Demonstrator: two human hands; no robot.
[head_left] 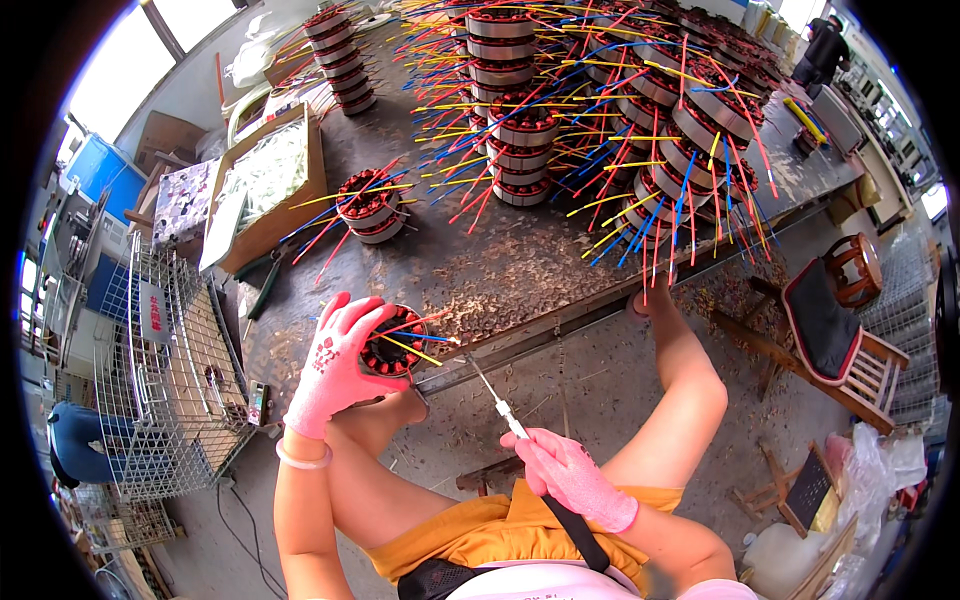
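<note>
My left hand (pixel 338 368), in a pink glove, is wrapped around a motor stator (pixel 390 352) with red windings at the table's near edge. Red and yellow lead wires stick out of it to the right. In my right hand (pixel 578 480), also gloved in pink, is a thin rod-like tool (pixel 506 410) with a white section and a slim metal shaft; its exact kind I cannot make out. Its tip points toward the wire ends, where a small bright orange spot shows. Whether tip and wires touch is unclear. Another stator (pixel 370 208) with loose wires sits farther back on the table.
Stacked stators (pixel 520 130) with red, yellow and blue wires crowd the worn table (pixel 450 265). A cardboard box (pixel 268 190) of whitish pieces stands left, near dark-handled pliers (pixel 264 290). Wire carts (pixel 170 370) flank the left; a wooden chair (pixel 835 335) stands right.
</note>
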